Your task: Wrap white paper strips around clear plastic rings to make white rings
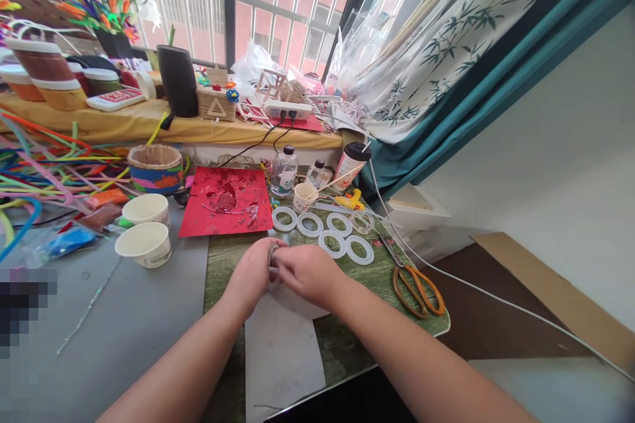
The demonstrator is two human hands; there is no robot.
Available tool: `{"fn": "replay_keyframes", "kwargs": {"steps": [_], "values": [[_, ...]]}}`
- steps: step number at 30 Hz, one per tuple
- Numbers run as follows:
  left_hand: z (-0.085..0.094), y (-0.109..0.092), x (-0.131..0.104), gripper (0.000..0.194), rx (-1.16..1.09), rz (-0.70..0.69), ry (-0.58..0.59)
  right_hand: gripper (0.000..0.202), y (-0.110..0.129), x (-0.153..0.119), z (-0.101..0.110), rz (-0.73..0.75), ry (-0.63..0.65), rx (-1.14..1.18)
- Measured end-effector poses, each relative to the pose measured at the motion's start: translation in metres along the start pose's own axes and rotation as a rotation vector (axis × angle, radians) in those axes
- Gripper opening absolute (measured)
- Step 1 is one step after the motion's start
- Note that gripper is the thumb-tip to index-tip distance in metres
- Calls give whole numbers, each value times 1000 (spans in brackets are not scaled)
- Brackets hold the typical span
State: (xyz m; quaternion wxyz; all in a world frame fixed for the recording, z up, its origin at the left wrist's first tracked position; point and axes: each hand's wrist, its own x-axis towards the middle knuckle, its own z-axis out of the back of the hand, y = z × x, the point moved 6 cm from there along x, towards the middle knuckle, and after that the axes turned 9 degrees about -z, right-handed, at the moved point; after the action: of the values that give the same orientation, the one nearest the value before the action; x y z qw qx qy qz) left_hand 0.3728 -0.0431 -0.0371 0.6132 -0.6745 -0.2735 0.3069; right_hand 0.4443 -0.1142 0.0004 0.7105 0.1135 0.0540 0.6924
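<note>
My left hand (254,276) and my right hand (307,272) meet over the table's front part, fingers closed on a small curved, ring-like piece (272,258). Most of that piece is hidden by the fingers, so its exact kind is unclear. Below them lies a white sheet (282,350), with another pale sheet partly under the right wrist. Just beyond the hands, several whitish translucent ring moulds (332,244) lie flat. A thin clear ring (362,222) rests at their right end.
Large orange-handled scissors (419,291) lie at the right edge. Behind are a red sheet with dark flakes (225,201), a small paper cup (305,197) holding a stick, bottles (284,172) and a yellow glue gun (351,199). Two paper cups (143,244) stand left. A white cable (446,269) crosses the right side.
</note>
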Motion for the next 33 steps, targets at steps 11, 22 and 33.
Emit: {"fn": "replay_keyframes", "kwargs": {"steps": [11,22,33], "values": [[4,7,5,30,26,-13,-34,14,8,-1,2,-35,-3,-10],[0,9,3,25,-151,-21,0,14,12,-6,1,53,21,48],[-15,13,3,64,-363,-10,136,26,-34,-7,-12,-428,-260,525]]}}
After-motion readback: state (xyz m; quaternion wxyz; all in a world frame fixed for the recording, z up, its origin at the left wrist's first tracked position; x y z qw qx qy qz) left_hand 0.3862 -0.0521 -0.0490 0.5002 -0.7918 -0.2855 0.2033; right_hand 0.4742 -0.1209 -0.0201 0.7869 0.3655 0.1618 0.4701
